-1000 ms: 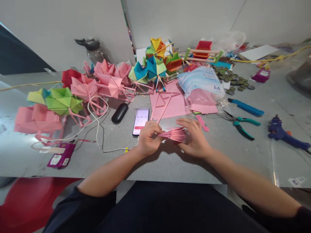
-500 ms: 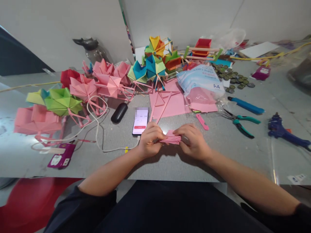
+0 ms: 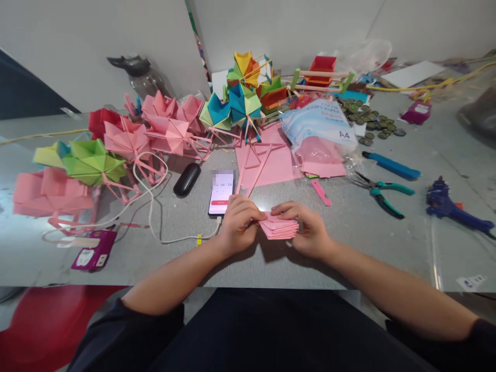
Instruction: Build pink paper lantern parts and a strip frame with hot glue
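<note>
While the left hand [image 3: 237, 222] pinches one end, the right hand [image 3: 308, 230] grips the pleated, seemingly fan-folded pink paper [image 3: 279, 227].

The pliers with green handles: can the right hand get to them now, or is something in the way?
Probably yes. The pliers lie on bare table beside the right hand, nothing between; but it holds the pink paper.

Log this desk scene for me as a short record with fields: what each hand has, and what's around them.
left hand: grips the left end of the folded pink paper stack
right hand: grips its right end
surface: grey table
just behind hands: phone, screen lit, cable plugged in
right of hands: pliers, blue glue gun
left and back: paper pinwheel models
</note>
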Available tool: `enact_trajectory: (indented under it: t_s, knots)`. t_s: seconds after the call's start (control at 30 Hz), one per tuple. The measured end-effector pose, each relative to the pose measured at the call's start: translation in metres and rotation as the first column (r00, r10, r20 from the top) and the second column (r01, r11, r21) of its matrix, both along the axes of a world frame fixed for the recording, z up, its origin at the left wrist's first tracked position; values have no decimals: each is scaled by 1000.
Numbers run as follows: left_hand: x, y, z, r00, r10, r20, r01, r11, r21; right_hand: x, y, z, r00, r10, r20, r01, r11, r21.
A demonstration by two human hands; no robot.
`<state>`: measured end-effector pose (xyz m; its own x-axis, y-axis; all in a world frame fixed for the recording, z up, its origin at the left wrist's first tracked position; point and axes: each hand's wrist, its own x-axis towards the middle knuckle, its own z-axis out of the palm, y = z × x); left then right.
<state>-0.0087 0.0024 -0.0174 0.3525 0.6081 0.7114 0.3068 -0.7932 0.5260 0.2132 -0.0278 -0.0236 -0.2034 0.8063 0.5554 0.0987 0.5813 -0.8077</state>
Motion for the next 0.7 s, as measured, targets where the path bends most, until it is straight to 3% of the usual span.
enact_trajectory:
  t_s: [0.23, 0.5, 0.7]
  knots:
    - [4, -2, 5, 997, 44, -60, -51, 990, -128, -3, 0, 1, 984, -172, -49, 162, 974, -159]
    - [4, -3, 6, 997, 71, 3, -70, 990, -125, -7, -2, 3, 985, -142, -100, 117, 968, -221]
    - [6, -3, 5, 995, 6, 97, 1, 998, -69, -7, -2, 7, 978, -114, -176, 52, 945, -323]
